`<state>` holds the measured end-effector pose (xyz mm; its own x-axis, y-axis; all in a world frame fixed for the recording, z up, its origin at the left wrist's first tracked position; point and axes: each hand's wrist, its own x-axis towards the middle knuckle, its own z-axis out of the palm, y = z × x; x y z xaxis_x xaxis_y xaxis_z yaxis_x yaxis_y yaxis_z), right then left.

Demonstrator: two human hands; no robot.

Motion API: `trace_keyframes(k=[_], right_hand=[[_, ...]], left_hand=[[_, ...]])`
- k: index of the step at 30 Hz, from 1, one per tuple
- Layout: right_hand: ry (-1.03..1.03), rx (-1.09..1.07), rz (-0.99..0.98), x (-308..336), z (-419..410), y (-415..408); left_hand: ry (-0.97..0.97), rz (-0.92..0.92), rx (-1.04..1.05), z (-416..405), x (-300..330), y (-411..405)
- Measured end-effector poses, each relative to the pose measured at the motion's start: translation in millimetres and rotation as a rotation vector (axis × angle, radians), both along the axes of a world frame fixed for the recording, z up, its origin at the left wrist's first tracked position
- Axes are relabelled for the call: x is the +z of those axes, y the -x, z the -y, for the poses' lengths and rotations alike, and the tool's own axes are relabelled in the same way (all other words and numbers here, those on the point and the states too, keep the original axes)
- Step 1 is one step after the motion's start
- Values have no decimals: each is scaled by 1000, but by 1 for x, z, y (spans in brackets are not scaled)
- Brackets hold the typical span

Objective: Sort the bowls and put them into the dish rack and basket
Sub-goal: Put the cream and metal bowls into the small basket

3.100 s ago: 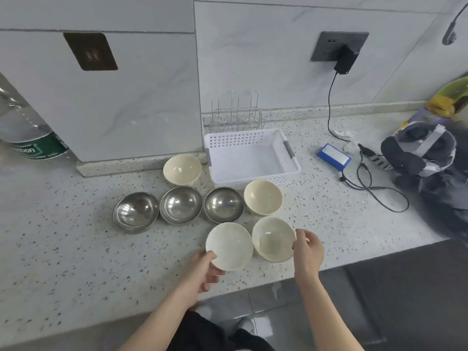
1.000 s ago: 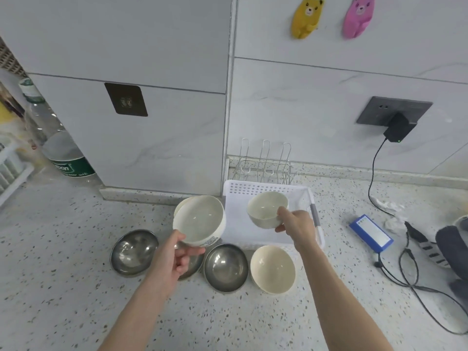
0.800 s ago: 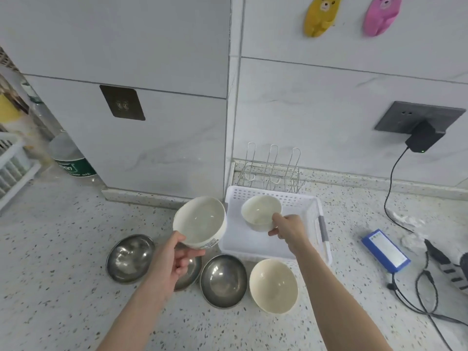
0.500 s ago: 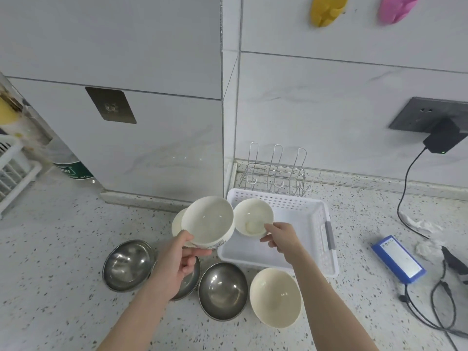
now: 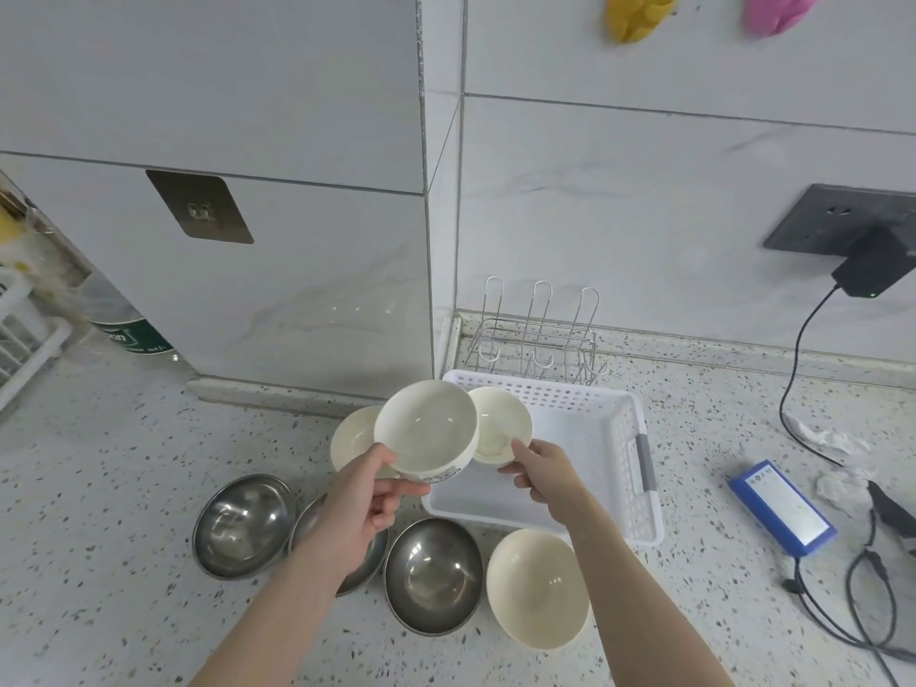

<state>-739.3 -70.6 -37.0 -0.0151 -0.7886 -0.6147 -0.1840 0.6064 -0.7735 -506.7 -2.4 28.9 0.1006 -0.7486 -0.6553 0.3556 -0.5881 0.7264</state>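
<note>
Head view: left hand, fingers pinching rim of large white bowl; right hand, fingers gripping smaller cream bowl, both over white basket. Advice: lower each bowl level, release low. Dish rack behind.

A: What sort of place do I see on my remote feed?
B: A home kitchen: speckled stone counter, tiled wall, wire dish rack, steel bowls, cream bowls, wall socket.
</note>
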Motion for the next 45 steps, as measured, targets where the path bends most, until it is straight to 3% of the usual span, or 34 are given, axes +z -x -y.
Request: trace_keyframes(k=[10, 20, 29, 34, 38, 42, 45], right_hand=[[-20, -52, 36, 0, -6, -2], [61, -54, -261, 17, -14, 0], [97, -93, -251, 41, -28, 11], [158, -133, -147, 55, -40, 15], [199, -13, -70, 72, -41, 14], [239, 87, -98, 79, -36, 7], [273, 144, -223, 79, -30, 5]], left_hand=[[-13, -43, 8, -1, 0, 3], [-5, -72, 9, -9, 0, 1], [-12, -115, -17, -13, 3, 4], [-12, -19, -89, -6, 8, 13], [12, 166, -179, 7, 15, 25], [31, 245, -257, 15, 18, 36], [28, 276, -286, 19, 15, 43]])
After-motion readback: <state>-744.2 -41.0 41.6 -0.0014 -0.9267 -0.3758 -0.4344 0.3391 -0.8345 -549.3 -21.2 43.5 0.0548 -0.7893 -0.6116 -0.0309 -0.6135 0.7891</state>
